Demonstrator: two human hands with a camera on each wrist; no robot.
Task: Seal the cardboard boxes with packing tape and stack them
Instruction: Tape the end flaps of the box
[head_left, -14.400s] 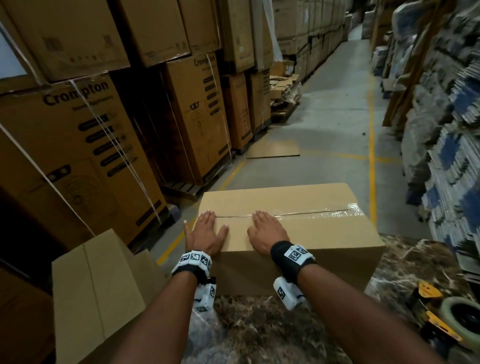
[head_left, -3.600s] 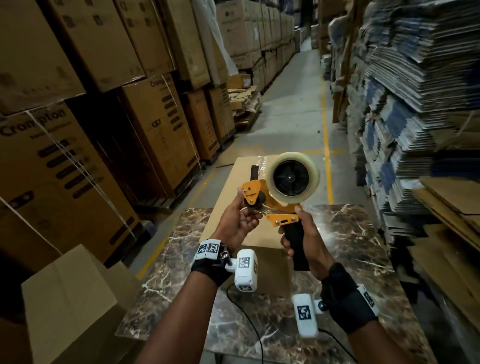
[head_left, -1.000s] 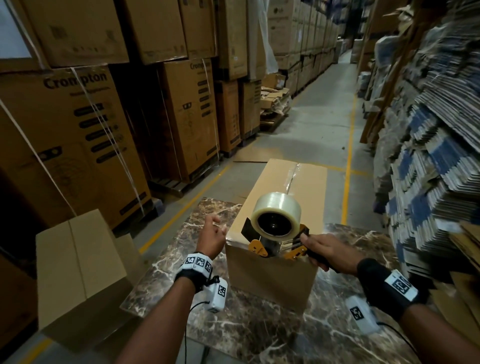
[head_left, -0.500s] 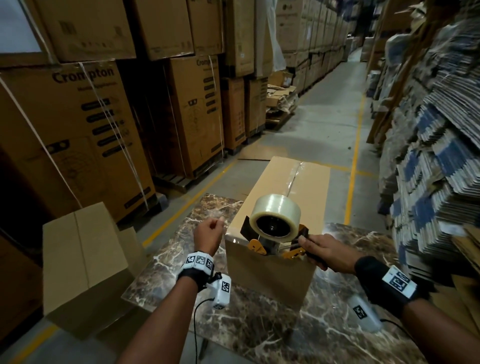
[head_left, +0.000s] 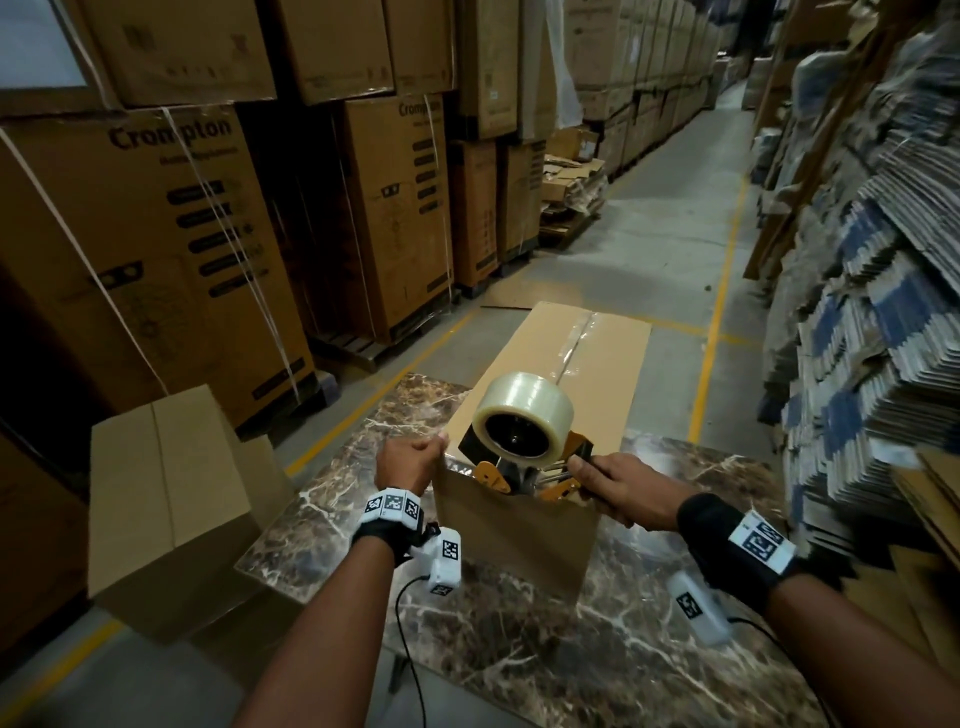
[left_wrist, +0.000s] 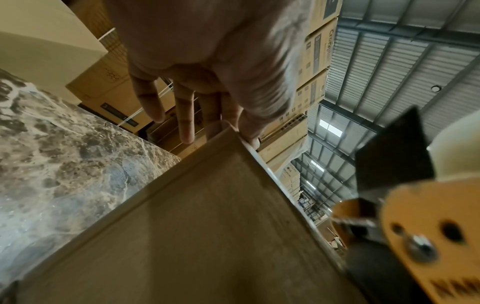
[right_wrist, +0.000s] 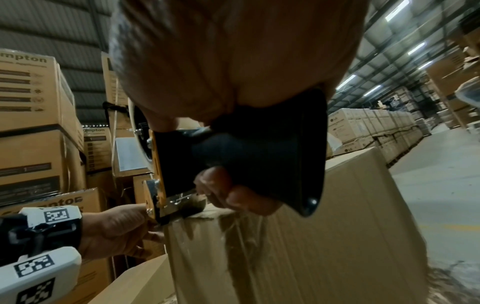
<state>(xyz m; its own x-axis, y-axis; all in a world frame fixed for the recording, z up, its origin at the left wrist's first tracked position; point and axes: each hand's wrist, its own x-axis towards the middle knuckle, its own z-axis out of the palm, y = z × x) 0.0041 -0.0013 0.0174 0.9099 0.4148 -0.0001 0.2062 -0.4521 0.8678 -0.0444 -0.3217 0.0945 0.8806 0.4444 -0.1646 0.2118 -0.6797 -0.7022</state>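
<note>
A long cardboard box (head_left: 566, 364) lies on the marble table (head_left: 519, 649), with clear tape along its top seam. My right hand (head_left: 618, 483) grips the black handle (right_wrist: 259, 154) of an orange tape dispenser (head_left: 519, 467). Its clear tape roll (head_left: 522, 423) stands over the box's near top edge, and its front end touches that edge (right_wrist: 182, 214). My left hand (head_left: 410, 462) holds the box's near-left top corner, fingers (left_wrist: 184, 131) down the left side and thumb at the edge. Tape runs down the near face (right_wrist: 241, 246).
A second plain cardboard box (head_left: 166, 499) stands to the left, below table height. Tall stacks of printed cartons (head_left: 156, 234) line the left. Stacked flat cartons (head_left: 872, 312) fill the right. A concrete aisle (head_left: 665, 218) with yellow lines runs ahead.
My left hand has moved from beside the box onto its near-left top corner. The dispenser has sunk a little toward the box's near top edge.
</note>
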